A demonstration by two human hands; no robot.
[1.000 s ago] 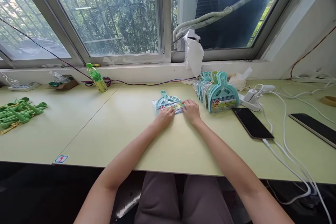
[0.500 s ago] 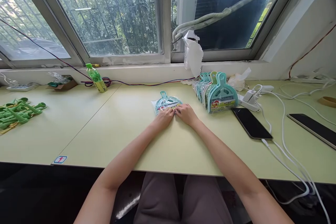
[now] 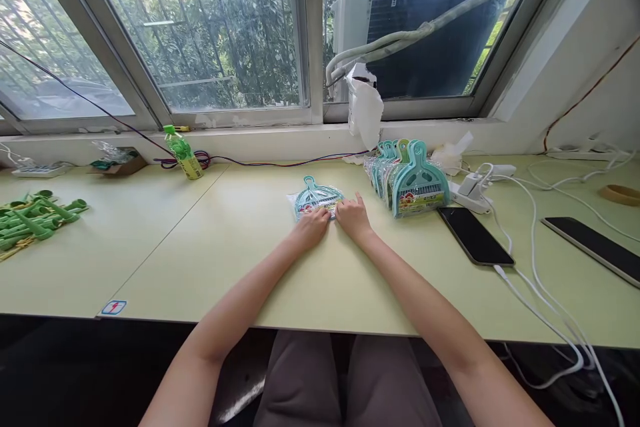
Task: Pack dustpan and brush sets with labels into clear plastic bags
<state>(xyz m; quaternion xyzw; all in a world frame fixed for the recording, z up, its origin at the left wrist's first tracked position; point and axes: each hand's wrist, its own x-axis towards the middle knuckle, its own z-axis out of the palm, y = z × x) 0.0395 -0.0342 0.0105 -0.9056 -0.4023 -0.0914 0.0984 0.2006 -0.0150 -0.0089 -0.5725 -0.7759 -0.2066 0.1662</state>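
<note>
A teal dustpan-and-brush set in a clear plastic bag lies on the table in front of me, its handle pointing away. My left hand is closed on the near edge of this bag, fingertips over the printed label. Close beside it, my right hand has its fingers curled at the bag's near right corner, with one finger sticking up. The fingertips partly hide the label. To the right, a row of similar bagged dustpan sets stands upright, handles up.
Right of the row are a white power strip, a phone with white cables and a second dark device. A green bottle leans at the back left. Green plastic pieces lie far left. The table's front edge is near me.
My right hand has moved left along the bag's near edge, up against my left hand, and one finger has lifted. The left hand stays in place. The view has shifted slightly.
</note>
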